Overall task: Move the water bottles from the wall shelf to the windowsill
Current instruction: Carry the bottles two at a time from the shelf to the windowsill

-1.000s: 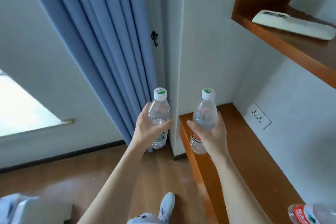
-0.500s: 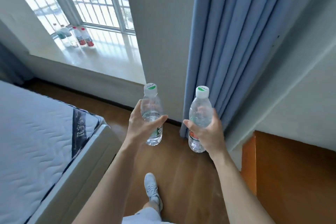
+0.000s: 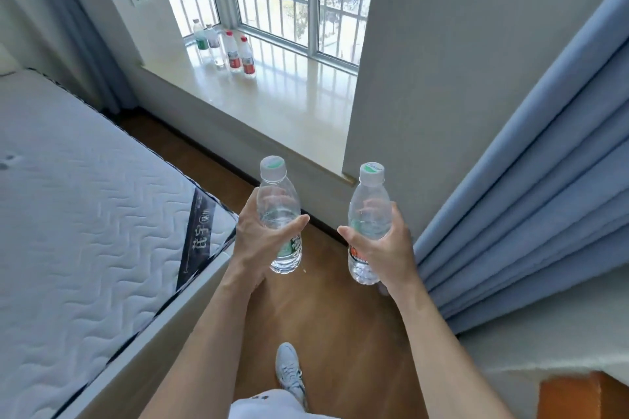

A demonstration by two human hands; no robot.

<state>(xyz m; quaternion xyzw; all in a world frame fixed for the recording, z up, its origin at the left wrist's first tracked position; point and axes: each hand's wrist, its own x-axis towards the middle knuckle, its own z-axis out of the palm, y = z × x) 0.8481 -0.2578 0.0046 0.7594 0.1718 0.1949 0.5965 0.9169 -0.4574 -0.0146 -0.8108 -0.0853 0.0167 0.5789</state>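
Left grip [image 3: 262,241] wraps a green-labelled water bottle [image 3: 279,214], right grip [image 3: 384,248] a red-labelled water bottle [image 3: 367,218], both upright above the wooden floor [image 3: 326,316]; four bottles [image 3: 224,48] stand on the windowsill [image 3: 289,102].

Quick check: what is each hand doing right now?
Left hand: closed around a green-labelled bottle.
Right hand: closed around a red-labelled bottle.

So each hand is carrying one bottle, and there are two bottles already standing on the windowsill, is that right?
Not quite. The head view shows four bottles on the windowsill, not two. The left hand and right hand do each carry one bottle.
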